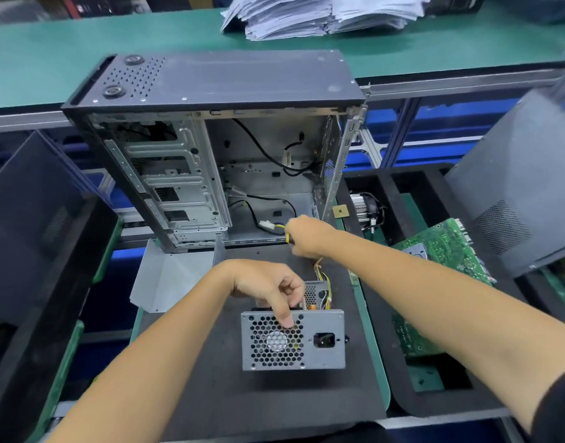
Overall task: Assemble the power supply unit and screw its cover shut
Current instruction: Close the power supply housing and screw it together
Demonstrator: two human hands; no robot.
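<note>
Factory-style bench here: long green table (83,59) at the back with a messy stack of white papers (322,14), and up front a dark foam work mat (243,394) where everything's happening.

The grey metal power supply box with the honeycomb fan grille (292,340) sits in the middle of that mat, socket face toward the camera, top open. The left hand (268,289) rests on its top edge with the fingers curled over the rim and the thumb pressing down on the grille, so it's basically pinning the box in place. The right hand (306,236) is further back, fingers wrapped tight round the yellow-and-black wire bundle (322,276) coming out of the unit, its white plug (266,225) poking out to the left.

Just beside the box on the left lies the bent grey sheet-metal cover (166,276), not fitted yet. Behind it all stands an open black computer case (211,148), and a green circuit board (441,244) lies off to the right.

Looks to me like the cable-tidying step: next the wires need routing out through the exit so the cover can go on without pinching them, then screws.
</note>
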